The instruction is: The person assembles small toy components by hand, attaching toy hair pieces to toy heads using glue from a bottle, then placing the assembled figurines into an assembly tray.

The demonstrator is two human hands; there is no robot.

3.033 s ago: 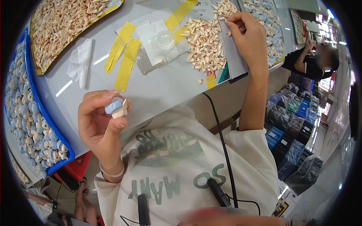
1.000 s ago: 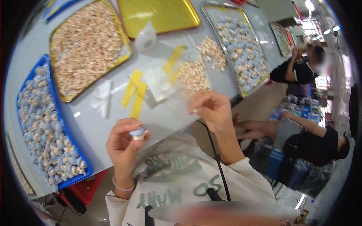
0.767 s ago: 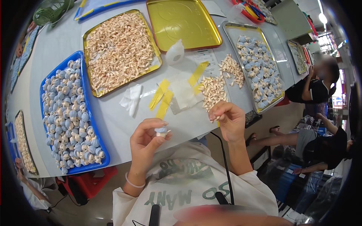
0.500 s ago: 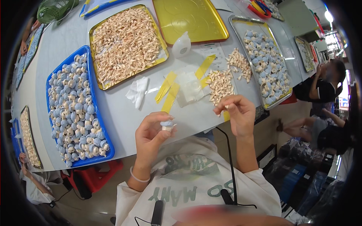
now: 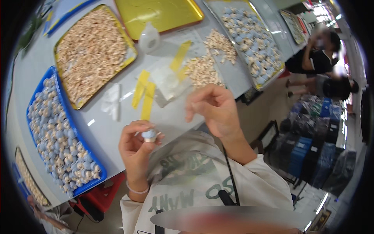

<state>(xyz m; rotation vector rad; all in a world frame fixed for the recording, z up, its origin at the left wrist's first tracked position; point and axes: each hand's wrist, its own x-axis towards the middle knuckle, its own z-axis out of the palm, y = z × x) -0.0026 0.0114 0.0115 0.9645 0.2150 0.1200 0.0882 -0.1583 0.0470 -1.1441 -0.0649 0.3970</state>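
Observation:
My left hand (image 5: 134, 146) is closed round a small figure piece (image 5: 149, 135) with a light-blue cap and a cream underside, pinched between thumb and fingers above the table's front edge. To its right, my right hand (image 5: 218, 109) hovers with bent fingers drawn together near the thumb. Motion blur hides what, if anything, lies between those fingertips. Just beyond that hand is a heap of small pointed cream pieces (image 5: 200, 72) on the table, with a second pile (image 5: 220, 45) behind it.
At left stands a blue tray (image 5: 83, 154) full of blue-and-cream pieces. Behind it lies a tray (image 5: 134, 52) of small cream pieces, beside an upturned-looking yellow tray (image 5: 163, 15). A white bottle (image 5: 149, 39), yellow tape strips (image 5: 147, 103) and white tissue (image 5: 113, 102) lie mid-table. A metal tray (image 5: 253, 84) holds more pieces.
The view has shifted, so the table's things sit further left and the scene is tilted. My right hand, which pinched a small cream piece, has come nearer the left hand, which still holds the figure piece.

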